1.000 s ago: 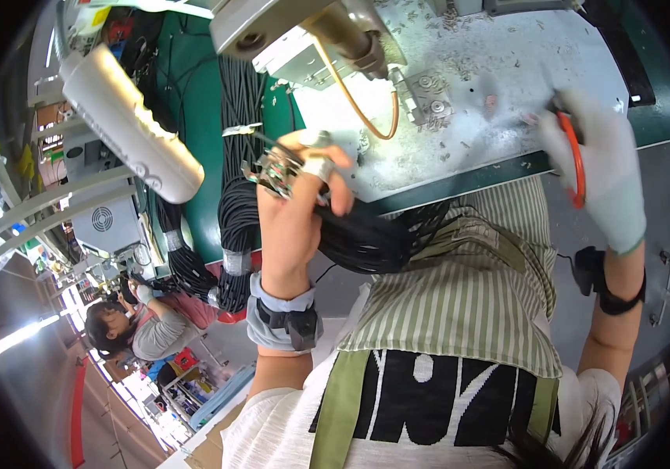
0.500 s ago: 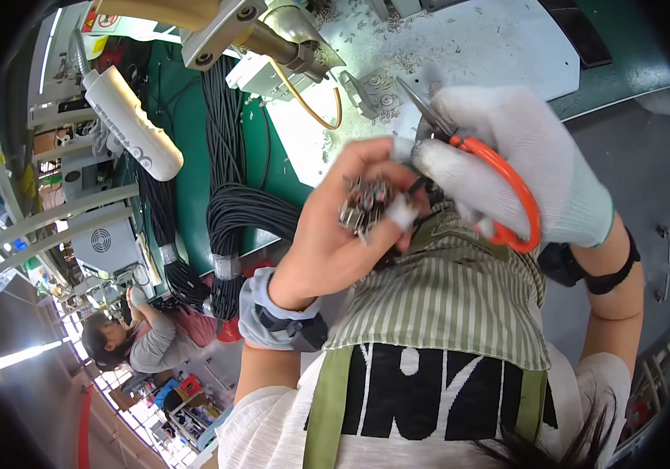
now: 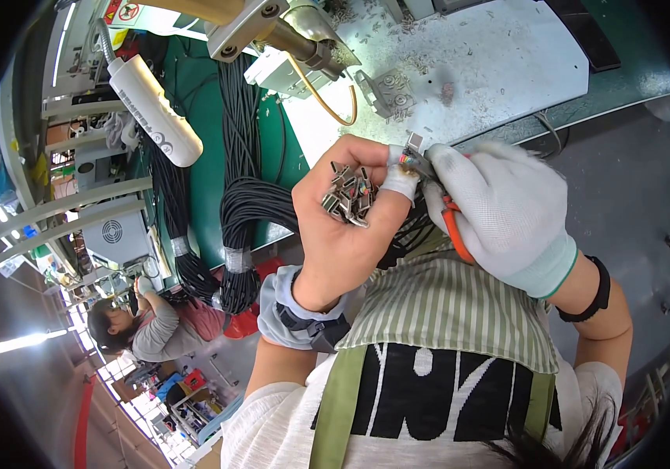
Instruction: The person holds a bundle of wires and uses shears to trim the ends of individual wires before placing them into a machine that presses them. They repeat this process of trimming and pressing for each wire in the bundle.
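Note:
My left hand [image 3: 335, 254] is closed around a bundle of black cables whose metal plug ends [image 3: 348, 194] stick up from the palm. White wraps cover the tips of its thumb and forefinger. Between those tips stands one metal plug [image 3: 414, 141] with small coloured wires showing below its shell. My right hand [image 3: 507, 211], in a white knit glove, is closed on red-handled scissors [image 3: 455, 228]. Their dark blades reach the coloured wires beside the left fingertips; whether the blades touch them I cannot tell. The lower part of the scissors is hidden by the glove.
A pale metal plate [image 3: 499, 74] strewn with small scraps lies on the green bench [image 3: 208, 187]. A machine head [image 3: 296, 39] overhangs it. Thick bundles of black cable [image 3: 253, 205] and a white lamp [image 3: 155, 113] are at the left. Another person [image 3: 167, 324] works farther left.
My right hand has turned and lowered the scissors, bringing the blades to the left fingertips. A single plug now stands up between the left thumb and forefinger. The view has shifted slightly.

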`<state>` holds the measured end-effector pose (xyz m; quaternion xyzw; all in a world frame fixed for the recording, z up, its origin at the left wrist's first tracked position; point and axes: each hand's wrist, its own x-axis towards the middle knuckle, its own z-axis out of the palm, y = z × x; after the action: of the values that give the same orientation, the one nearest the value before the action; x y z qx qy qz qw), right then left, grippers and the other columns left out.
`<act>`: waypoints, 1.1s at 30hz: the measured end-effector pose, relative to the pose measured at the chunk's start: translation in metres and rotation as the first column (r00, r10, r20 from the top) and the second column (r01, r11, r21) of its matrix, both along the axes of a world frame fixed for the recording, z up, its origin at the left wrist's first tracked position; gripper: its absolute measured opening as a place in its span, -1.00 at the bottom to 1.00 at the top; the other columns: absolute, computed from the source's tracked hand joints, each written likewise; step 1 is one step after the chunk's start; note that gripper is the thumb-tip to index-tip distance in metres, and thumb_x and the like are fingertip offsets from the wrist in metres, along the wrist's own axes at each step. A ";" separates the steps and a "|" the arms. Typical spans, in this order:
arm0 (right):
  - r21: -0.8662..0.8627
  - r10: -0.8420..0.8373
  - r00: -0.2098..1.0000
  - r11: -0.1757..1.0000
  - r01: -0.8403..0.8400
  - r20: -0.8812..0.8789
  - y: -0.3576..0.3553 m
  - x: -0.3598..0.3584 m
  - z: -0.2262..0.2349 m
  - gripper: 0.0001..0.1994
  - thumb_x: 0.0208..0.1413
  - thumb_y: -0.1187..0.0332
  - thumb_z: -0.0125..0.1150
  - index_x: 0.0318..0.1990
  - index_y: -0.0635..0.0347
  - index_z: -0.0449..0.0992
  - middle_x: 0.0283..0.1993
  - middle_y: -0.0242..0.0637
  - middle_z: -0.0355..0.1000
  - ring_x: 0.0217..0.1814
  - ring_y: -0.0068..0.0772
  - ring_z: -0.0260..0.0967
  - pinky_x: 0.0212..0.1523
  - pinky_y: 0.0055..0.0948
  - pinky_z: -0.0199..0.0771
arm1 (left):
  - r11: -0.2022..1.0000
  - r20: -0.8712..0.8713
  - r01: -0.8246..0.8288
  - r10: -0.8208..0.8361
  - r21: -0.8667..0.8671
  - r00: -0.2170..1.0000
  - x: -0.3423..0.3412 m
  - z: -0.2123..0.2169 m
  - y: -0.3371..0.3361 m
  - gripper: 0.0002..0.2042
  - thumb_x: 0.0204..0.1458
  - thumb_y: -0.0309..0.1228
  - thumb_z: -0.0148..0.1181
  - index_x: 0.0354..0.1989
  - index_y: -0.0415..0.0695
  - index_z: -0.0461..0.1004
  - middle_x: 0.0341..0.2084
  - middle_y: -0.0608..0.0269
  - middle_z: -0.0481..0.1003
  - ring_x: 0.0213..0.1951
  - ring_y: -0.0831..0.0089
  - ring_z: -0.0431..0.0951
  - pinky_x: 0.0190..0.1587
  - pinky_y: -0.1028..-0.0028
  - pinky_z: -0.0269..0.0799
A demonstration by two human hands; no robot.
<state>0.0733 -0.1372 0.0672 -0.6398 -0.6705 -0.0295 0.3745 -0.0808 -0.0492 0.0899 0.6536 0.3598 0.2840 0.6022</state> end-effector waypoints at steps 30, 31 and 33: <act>0.071 -0.082 0.996 0.994 0.084 -0.029 0.016 -0.016 -0.017 -0.84 -0.16 0.40 0.26 -0.36 0.09 0.45 -0.64 -0.30 0.29 -0.58 -0.19 0.31 -0.53 -0.29 0.30 | 0.952 -0.180 0.051 0.005 0.302 0.984 -0.010 -0.010 0.010 -0.82 -0.11 -0.67 0.24 -0.31 -0.29 0.43 -0.53 0.44 0.45 -0.49 0.82 0.33 -0.46 0.80 0.18; 0.032 -0.044 0.995 0.998 0.046 -0.084 0.014 -0.016 -0.017 -0.83 -0.15 0.42 0.25 -0.34 0.14 0.46 -0.63 -0.27 0.31 -0.59 -0.19 0.32 -0.53 -0.32 0.32 | 0.953 -0.182 0.050 0.005 0.300 0.983 -0.009 -0.011 0.011 -0.82 -0.11 -0.67 0.24 -0.31 -0.29 0.43 -0.53 0.44 0.45 -0.49 0.82 0.33 -0.46 0.80 0.18; -0.041 0.028 0.979 0.998 -0.037 -0.200 0.010 -0.017 -0.018 -0.82 -0.13 0.47 0.23 -0.30 0.23 0.47 -0.59 -0.23 0.33 -0.59 -0.19 0.34 -0.54 -0.38 0.34 | 0.968 -0.097 0.000 0.025 0.251 0.995 -0.006 -0.013 0.009 -0.83 -0.12 -0.67 0.23 -0.32 -0.29 0.44 -0.54 0.45 0.44 -0.50 0.82 0.33 -0.46 0.80 0.18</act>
<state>0.0561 -0.1268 0.0496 -0.6366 -0.6405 0.0558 0.4259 -0.0869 -0.0399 0.0764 0.7356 0.3546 0.2983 0.4942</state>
